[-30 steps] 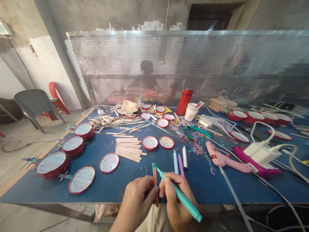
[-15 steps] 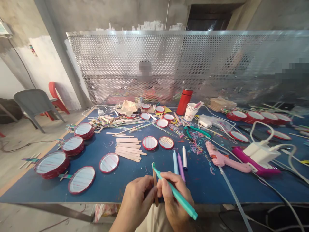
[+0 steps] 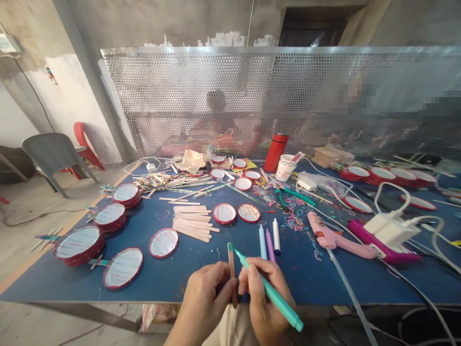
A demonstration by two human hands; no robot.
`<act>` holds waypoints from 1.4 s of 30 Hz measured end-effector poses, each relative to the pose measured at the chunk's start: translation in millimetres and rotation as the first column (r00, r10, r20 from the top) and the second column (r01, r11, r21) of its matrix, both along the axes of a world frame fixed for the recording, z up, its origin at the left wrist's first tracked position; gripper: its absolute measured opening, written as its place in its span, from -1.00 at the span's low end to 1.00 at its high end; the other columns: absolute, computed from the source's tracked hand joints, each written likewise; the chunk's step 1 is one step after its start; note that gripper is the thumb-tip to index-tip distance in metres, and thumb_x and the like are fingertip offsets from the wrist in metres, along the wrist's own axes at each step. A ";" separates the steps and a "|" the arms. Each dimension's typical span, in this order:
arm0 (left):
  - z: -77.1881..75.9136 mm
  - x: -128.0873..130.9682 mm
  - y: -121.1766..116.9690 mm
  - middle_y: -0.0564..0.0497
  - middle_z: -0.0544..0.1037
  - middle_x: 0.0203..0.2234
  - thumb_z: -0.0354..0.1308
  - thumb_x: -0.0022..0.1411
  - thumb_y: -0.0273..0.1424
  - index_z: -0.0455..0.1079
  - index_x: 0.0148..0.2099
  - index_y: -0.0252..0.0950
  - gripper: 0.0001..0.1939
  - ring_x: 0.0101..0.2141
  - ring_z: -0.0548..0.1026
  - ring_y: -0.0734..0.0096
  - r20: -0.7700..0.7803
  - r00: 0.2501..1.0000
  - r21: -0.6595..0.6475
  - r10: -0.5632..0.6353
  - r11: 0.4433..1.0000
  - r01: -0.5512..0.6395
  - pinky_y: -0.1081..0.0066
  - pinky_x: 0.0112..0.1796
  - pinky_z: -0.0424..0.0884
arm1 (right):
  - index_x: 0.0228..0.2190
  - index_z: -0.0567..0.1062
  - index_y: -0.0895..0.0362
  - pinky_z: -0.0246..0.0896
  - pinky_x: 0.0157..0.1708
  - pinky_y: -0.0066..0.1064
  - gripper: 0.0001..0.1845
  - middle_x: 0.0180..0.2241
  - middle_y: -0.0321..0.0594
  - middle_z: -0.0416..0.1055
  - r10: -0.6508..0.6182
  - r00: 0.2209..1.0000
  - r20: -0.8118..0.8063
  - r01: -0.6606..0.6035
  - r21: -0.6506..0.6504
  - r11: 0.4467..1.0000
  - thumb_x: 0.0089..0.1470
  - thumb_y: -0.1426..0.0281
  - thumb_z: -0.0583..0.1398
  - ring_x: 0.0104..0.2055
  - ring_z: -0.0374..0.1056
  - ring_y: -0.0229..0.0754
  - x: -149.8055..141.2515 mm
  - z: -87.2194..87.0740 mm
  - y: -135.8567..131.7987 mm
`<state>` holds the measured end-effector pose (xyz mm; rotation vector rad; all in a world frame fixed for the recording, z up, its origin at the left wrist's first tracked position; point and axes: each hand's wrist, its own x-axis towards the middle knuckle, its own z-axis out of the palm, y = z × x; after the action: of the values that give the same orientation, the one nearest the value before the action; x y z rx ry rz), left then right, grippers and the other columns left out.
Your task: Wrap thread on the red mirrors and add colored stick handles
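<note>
My left hand (image 3: pixel 210 300) pinches a wooden craft stick (image 3: pixel 232 274) upright near the table's front edge; the stick's top end is coloured green. In my right hand (image 3: pixel 266 293) is a turquoise marker pen (image 3: pixel 279 300), gripped like a pencil. Its tip points up and left, slightly apart from the stick's green end. Beyond my hands a fan of plain craft sticks (image 3: pixel 192 222) lies on the blue table (image 3: pixel 162 281). Light blue, purple and white markers, such as the purple marker (image 3: pixel 270 245), lie just past my right hand.
Round red-rimmed discs (image 3: pixel 123 267) lie at left, some stacked. A pink glue gun (image 3: pixel 326 235) and a magenta power strip (image 3: pixel 387 250) with cables are at right. A red flask (image 3: pixel 276 153) and a paper cup (image 3: pixel 285 168) stand before a perforated metal screen (image 3: pixel 173 96).
My right hand has moved slightly right, and the marker tip has come away from the stick. More green now shows on the stick's top end. My left hand keeps its hold.
</note>
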<state>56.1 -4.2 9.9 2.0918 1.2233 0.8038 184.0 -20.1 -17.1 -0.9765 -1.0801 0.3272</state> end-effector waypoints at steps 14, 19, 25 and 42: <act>3.9 -0.2 0.7 0.10 0.55 -0.57 0.03 0.37 -0.44 0.37 -0.42 -0.24 -0.73 -0.51 0.47 0.45 0.014 1.000 -0.015 -0.015 1.000 0.015 0.55 -0.44 0.25 | -0.25 0.54 0.06 0.35 -0.59 -0.51 -0.88 -0.62 -0.42 0.39 0.018 0.994 0.107 -0.016 -0.020 1.000 0.32 0.37 0.19 -0.65 0.33 -0.31 3.8 -4.8 0.7; 3.7 -0.2 0.8 0.09 0.57 -0.56 0.05 0.36 -0.45 0.40 -0.40 -0.24 -0.76 -0.48 0.49 0.42 0.019 1.000 -0.050 -0.008 0.999 0.008 0.54 -0.39 0.29 | -0.22 0.52 0.06 0.34 -0.59 -0.51 -0.89 -0.59 -0.42 0.40 0.027 0.997 0.071 -0.026 -0.025 0.999 0.34 0.38 0.16 -0.64 0.32 -0.32 3.2 -7.6 1.5; -5.1 -1.0 2.8 0.06 0.58 -0.49 0.02 0.37 -0.40 0.45 -0.33 -0.23 -0.76 -0.44 0.51 0.37 0.010 1.000 -0.051 0.023 0.998 -0.023 0.52 -0.37 0.32 | -0.23 0.48 0.05 0.30 -0.59 -0.55 -0.87 -0.59 -0.47 0.37 -0.063 0.997 0.033 0.062 0.013 0.998 0.38 0.38 0.13 -0.66 0.29 -0.36 -0.1 -0.1 0.9; -14.7 -4.6 12.2 0.06 0.56 -0.55 -0.08 0.37 -0.26 0.25 -0.46 -0.19 -0.67 -0.50 0.53 0.35 0.047 0.999 -0.020 0.010 1.000 -0.009 0.49 -0.40 0.31 | 0.08 0.58 0.10 0.26 -0.24 -0.18 -0.45 0.03 -0.03 0.58 -0.237 0.167 0.957 0.815 0.001 0.580 0.25 0.69 0.00 -0.04 0.50 0.12 112.3 -10.1 14.9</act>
<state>51.6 8.0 -4.8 2.0411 1.2122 0.8380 296.3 -5.3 -27.2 -2.1753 -1.4979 -0.7439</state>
